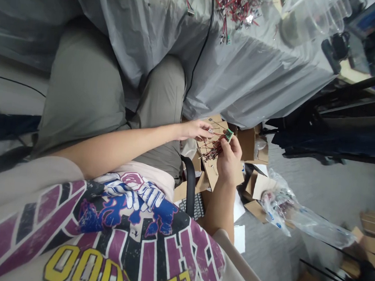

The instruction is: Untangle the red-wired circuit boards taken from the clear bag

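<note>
While the right hand (pixel 228 159) is gripping a small green circuit board (pixel 229 135) trailing tangled red wires (pixel 213 150) over the middle of a cardboard sheet (pixel 211 171), the left hand (pixel 193 130) is pinching those wires between its fingertips, close beside the board, above the person's grey trousers (pixel 160 98).

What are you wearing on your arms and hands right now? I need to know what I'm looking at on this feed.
Nothing covers your left hand or right hand: no gloves, and no watch or band shows. Both forearms are bare. The short sleeves belong to a pale beige T-shirt printed with maroon stripes and yellow lettering.
</note>
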A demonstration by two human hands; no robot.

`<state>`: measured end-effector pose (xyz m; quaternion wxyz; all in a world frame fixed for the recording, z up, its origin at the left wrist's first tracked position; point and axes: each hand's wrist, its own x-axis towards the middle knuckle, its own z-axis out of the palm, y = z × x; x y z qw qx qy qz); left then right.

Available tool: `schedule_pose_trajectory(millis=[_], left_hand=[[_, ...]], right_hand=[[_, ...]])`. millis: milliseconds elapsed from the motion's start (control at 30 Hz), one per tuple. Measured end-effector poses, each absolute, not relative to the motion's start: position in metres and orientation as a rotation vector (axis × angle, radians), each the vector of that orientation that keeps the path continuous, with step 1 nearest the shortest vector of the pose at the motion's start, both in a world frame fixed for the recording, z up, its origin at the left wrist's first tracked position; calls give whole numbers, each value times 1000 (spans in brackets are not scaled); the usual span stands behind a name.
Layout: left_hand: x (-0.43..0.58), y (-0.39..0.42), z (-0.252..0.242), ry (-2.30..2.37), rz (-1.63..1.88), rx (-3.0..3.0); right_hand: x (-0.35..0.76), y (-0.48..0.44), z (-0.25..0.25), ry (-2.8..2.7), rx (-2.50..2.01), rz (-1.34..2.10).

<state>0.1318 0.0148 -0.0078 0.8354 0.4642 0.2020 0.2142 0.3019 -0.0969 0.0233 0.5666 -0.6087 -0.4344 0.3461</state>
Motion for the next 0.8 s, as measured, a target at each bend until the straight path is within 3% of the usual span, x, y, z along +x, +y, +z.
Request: schedule_pose_trajectory(millis=[367,667,800], left_hand=[[134,5,6,388,503,865],[132,-10,-8,528,429,718],[129,4,-7,615,478,697]], right_hand=[[292,-90,34,-1113,-1447,701],[298,-72,57,-1337,-1611,973],[327,-72,31,-1218,-1858,855]])
